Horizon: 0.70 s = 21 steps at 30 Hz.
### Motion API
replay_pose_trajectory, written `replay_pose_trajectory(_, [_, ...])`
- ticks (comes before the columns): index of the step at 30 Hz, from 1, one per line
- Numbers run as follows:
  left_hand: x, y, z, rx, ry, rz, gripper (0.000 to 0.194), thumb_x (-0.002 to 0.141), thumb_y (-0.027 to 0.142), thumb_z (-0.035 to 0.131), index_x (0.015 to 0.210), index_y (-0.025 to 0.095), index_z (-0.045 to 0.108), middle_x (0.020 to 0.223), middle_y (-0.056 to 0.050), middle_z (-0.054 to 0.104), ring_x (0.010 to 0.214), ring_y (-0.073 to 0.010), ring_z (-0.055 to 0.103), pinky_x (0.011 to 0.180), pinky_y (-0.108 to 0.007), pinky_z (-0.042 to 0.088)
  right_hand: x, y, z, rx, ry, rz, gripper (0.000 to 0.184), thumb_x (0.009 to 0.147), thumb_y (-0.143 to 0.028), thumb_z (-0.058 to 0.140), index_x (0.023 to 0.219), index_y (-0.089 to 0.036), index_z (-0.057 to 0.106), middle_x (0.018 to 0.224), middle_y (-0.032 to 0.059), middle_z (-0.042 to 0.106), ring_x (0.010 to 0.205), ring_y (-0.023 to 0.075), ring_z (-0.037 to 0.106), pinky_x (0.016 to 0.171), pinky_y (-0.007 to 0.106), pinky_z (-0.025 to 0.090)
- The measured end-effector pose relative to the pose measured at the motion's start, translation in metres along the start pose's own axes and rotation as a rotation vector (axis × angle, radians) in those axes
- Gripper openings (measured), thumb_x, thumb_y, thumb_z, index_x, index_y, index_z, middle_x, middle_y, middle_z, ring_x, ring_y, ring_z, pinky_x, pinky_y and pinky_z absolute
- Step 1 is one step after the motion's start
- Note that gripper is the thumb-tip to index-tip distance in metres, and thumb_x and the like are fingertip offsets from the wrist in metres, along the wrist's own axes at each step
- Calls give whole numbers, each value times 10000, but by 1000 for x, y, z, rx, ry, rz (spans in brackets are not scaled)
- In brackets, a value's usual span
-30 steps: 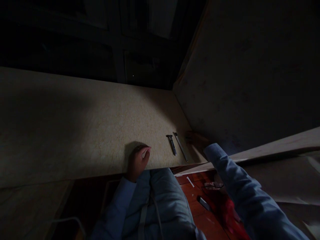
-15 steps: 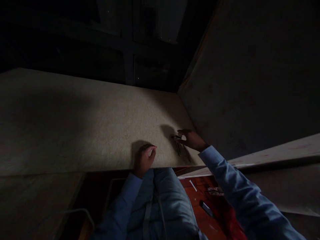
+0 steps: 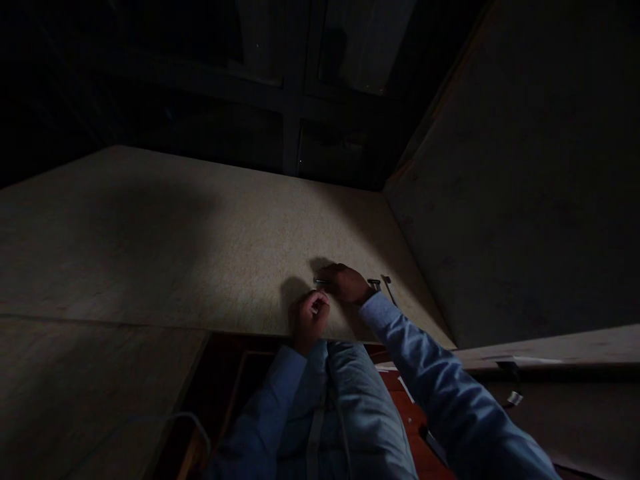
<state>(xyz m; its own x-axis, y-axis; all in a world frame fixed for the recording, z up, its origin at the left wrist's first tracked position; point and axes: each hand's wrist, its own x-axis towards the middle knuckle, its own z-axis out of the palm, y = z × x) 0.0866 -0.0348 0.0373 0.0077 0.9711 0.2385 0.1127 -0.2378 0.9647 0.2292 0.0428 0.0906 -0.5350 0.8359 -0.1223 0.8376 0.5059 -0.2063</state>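
Observation:
My right hand (image 3: 346, 283) is over the light surface, its fingers closed round a small shiny piece (image 3: 321, 281) that pokes out at the fingertips; its kind is too dark to tell. Just below and to the left, my left hand (image 3: 311, 319) is curled, thumb and fingertips together; whatever is in it, if anything, is hidden. The two hands are nearly touching. Behind my right wrist lie a small dark T-shaped tool (image 3: 374, 283) and a thin rod with a dark head (image 3: 389, 287).
The pale patterned ledge (image 3: 250, 233) runs back to a dark window (image 3: 293, 133). A wall (image 3: 525, 200) bounds it on the right. My legs (image 3: 360, 407) are under its front edge, with red-brown floor (image 3: 406, 413) beside them. A pale cable (image 3: 185, 415) hangs at lower left.
My right hand has moved left from beside the T-shaped tool to my left hand, now with the shiny piece in its fingers. The view has shifted left.

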Motion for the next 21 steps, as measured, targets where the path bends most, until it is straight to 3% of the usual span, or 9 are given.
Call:
replay_pose_trajectory(5, [-1, -5, 2, 48, -24, -29, 106, 777, 199, 508, 714, 207, 592, 704, -3, 655, 691, -155, 612, 669, -250, 469, -42, 34, 8, 97, 190, 89, 352, 940, -299, 613, 1265, -175, 662, 1300, 153, 673, 1210, 270, 616, 1043, 381, 472])
replay_pose_trajectory(8, [-1, -9, 3, 123, -44, 7, 125, 799, 190, 514, 770, 203, 635, 726, -7, 668, 685, -148, 601, 670, -244, 466, -84, 65, 13, 177, 372, 245, 367, 951, -321, 562, 1271, -168, 657, 1290, 159, 668, 1103, 257, 669, 956, 362, 521])
replay_pose_trajectory(10, [-1, -10, 4, 200, -67, 26, 139, 806, 181, 523, 814, 201, 660, 734, -8, 675, 669, -144, 593, 656, -241, 463, -112, 85, 17, 180, 444, 422, 371, 935, -331, 562, 1245, -158, 670, 1236, 166, 690, 1016, 259, 697, 869, 348, 536])
replay_pose_trajectory(13, [0, -7, 9, 366, -120, 65, 157, 802, 154, 552, 852, 204, 692, 748, -14, 698, 650, -147, 596, 653, -251, 462, -143, 104, 25, 202, 369, 604, 259, 885, -286, 574, 1046, -164, 737, 1042, 144, 751, 860, 236, 717, 726, 294, 508])
replay_pose_trajectory(17, [2, 5, 29, 538, -233, 77, 148, 821, 185, 608, 898, 213, 732, 821, -28, 755, 689, -167, 650, 714, -281, 477, -156, 104, 37, 249, 378, 639, 233, 882, -305, 543, 917, -176, 733, 948, 124, 773, 837, 233, 729, 678, 272, 467])
replay_pose_trajectory(21, [8, 21, 64, 672, -347, -10, 220, 909, 373, 596, 994, 234, 744, 910, -53, 776, 832, -204, 712, 727, -285, 480, -152, 92, 41, 236, 441, 706, 263, 891, -371, 538, 837, -188, 718, 856, 133, 773, 770, 237, 726, 601, 271, 404])
